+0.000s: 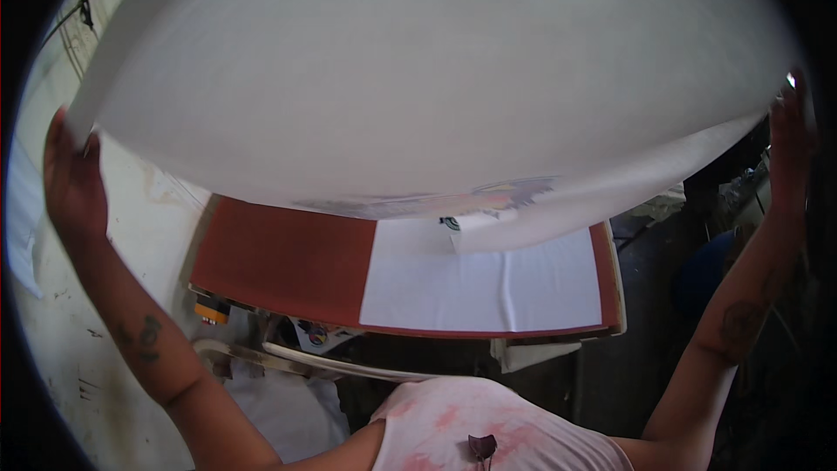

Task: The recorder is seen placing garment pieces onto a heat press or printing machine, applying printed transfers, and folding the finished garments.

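Note:
A large, thin white sheet is stretched wide across the upper part of the head view, its lower edge bowing downward. Faint coloured printing shows through near that edge; whether it is paper or cloth I cannot tell. My left hand pinches its left edge, and my right hand is closed on its right edge, slightly blurred. Below the sheet, a white cloth lies over the right part of a red-brown flat bed. A small dark print shows near the cloth's far side, partly covered by the sheet.
A curved pale metal bar runs along the bed's near side, with white fabric below it. An orange and black part sits under the bed's left corner. A stained white wall stands left; a dark blue object is at right.

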`<action>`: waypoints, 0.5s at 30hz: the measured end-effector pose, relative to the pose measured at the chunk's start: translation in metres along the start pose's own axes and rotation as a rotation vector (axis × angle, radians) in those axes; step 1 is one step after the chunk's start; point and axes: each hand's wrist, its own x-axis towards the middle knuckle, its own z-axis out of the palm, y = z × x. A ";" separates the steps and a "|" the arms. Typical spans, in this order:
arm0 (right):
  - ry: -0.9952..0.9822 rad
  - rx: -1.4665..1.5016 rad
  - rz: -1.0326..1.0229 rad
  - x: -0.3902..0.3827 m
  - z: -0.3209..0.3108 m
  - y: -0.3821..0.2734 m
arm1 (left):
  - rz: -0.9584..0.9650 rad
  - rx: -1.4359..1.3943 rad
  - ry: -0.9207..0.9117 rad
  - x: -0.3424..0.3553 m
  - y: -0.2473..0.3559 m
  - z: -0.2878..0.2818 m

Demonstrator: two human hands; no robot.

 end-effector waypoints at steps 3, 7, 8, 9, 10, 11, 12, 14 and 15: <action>0.079 -0.668 0.000 0.008 0.098 0.017 | -0.224 -0.067 -0.082 -0.014 -0.069 0.104; 0.116 -0.435 0.541 0.029 0.039 0.121 | -0.662 0.078 -0.391 -0.037 -0.155 0.210; 0.191 -0.398 0.677 0.028 0.049 0.148 | -0.751 0.160 -0.475 -0.044 -0.167 0.226; 0.265 -0.363 0.814 0.030 0.062 0.163 | -0.842 0.237 -0.559 -0.044 -0.173 0.240; 0.264 -0.365 0.815 0.034 0.068 0.163 | -0.844 0.236 -0.558 -0.042 -0.166 0.255; 0.294 -0.358 0.607 0.038 0.071 0.159 | -0.688 0.081 -0.427 -0.035 -0.153 0.269; 0.320 -0.349 0.399 0.043 0.072 0.153 | -0.531 -0.071 -0.294 -0.026 -0.138 0.277; 0.337 0.013 0.051 0.057 0.053 0.119 | -0.279 -0.373 -0.149 -0.016 -0.097 0.271; 0.269 -0.193 0.005 0.049 0.064 0.089 | -0.191 -0.474 -0.119 -0.017 -0.076 0.252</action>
